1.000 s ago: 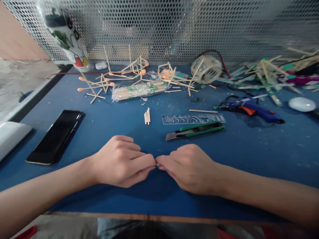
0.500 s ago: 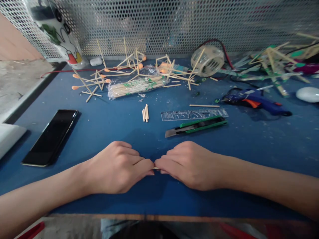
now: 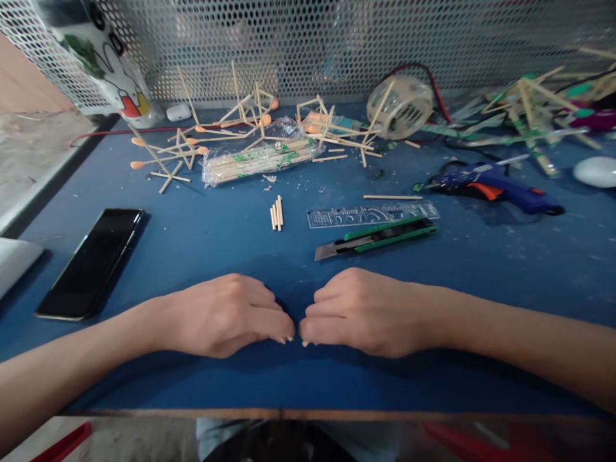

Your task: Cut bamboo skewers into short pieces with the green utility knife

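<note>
My left hand is closed near the front of the blue table, with the pale end of a wooden stick piece poking out at its fingertips. Facing it across a narrow gap, my right hand is closed too, and another stick piece shows under its fingers. Most of both pieces is hidden by the hands. Beyond them lie a few short cut sticks side by side, a green utility knife with its blade out, a clear ruler and a single longer stick.
A phone lies at left. Behind are a plastic-wrapped bundle of sticks, stick frames with orange tips, a clear round plastic container, a blue glue gun and a bottle by the mesh panel.
The stick that bridged both hands is now in two separate pieces, one in each hand. A small gap has opened between my fingertips. The view has shifted slightly.
</note>
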Demonstrator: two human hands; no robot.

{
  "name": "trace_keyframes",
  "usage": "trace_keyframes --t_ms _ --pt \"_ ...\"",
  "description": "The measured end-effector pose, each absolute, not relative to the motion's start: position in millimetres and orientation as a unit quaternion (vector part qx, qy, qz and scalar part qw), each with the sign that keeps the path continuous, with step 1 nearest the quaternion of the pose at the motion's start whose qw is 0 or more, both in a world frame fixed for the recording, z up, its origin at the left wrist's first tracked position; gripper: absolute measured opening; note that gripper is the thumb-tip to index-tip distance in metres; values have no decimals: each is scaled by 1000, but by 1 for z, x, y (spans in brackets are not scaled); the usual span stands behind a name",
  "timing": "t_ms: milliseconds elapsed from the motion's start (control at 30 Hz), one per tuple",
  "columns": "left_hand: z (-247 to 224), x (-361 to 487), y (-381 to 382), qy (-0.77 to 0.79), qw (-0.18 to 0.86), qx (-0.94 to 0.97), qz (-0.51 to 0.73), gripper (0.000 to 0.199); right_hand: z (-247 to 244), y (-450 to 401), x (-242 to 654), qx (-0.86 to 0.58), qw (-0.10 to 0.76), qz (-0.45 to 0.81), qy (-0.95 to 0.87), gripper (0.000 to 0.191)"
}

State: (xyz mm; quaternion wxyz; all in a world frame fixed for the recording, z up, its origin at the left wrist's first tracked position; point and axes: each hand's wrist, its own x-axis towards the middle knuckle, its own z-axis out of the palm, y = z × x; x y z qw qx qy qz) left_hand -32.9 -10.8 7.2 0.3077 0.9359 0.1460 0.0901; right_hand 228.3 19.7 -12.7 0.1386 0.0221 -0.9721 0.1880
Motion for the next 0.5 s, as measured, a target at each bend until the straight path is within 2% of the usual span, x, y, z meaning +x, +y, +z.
trace_keyframes --t_ms 133,300,500 --pt "8 -33 -13 149 278 944 100 17 -14 16 228 -4 192 177 -965 24" --pt "11 -34 -16 169 216 957 90 19 -16 15 231 -61 212 127 -967 22" --pt "10 -35 -15 181 217 954 100 18 -16 13 231 -108 234 41 -965 20"
